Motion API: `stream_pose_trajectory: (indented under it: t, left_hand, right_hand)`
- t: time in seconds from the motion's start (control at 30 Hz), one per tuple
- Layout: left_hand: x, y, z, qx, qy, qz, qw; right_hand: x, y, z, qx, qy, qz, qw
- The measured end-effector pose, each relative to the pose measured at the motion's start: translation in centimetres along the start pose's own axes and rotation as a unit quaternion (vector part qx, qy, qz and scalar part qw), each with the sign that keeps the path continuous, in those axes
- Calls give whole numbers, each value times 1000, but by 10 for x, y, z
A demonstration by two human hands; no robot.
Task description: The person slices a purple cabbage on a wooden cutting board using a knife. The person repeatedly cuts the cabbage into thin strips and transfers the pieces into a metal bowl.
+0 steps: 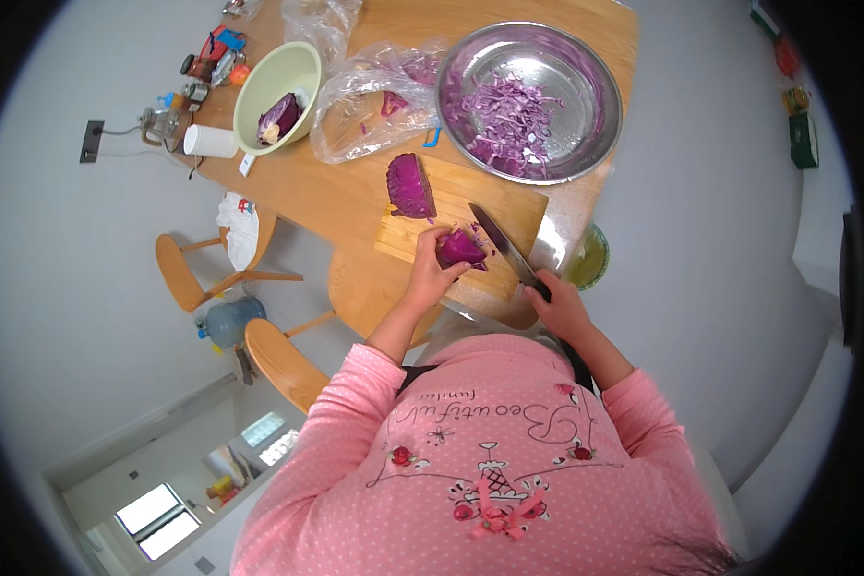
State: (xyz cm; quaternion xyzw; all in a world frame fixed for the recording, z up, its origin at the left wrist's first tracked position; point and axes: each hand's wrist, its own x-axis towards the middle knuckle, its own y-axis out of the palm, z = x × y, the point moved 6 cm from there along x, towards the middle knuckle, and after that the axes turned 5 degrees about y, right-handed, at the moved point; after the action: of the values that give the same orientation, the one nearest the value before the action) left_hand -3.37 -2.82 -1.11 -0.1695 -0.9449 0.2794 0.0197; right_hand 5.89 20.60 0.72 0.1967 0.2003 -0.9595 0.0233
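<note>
My left hand [438, 263] grips a small chunk of purple cabbage [464, 248] on the wooden cutting board [457, 187]. In my right hand [558, 306] is the dark handle of a kitchen knife [502, 241]. Its blade lies over the board to the right of the chunk, pointing away from me and apart from it. A larger wedge of purple cabbage [410, 186] rests near the board's far left corner. Small cabbage scraps [477, 232] lie between the chunk and the blade. Shredded cabbage [511, 119] sits in the big steel bowl [601, 155] beyond the board.
A pale green bowl [248, 86] with a cabbage piece [281, 117] stands at the left, beside a clear plastic bag [338, 129]. A white cup [210, 141] and several jars line the table's left edge. Wooden chairs [363, 288] stand left. Below the right edge is a green container [592, 259].
</note>
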Motion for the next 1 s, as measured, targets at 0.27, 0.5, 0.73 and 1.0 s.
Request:
stream_pose_trajectory:
  t: [0.27, 0.5, 0.73, 1.0]
  left_hand:
    - [-1, -6, 10, -39, 4, -11, 999]
    - [-1, -6, 27, -122, 2, -4, 993]
    - [17, -8, 46, -53, 33, -35, 997]
    - [34, -19, 47, -20, 31, 4, 999]
  right_hand:
    - [-2, 11, 22, -55, -15, 4, 998]
    - [-11, 20, 30, -82, 65, 1, 994]
    - [-16, 28, 40, -68, 116, -17, 991]
    - [-20, 36, 33, -45, 139, -36, 989]
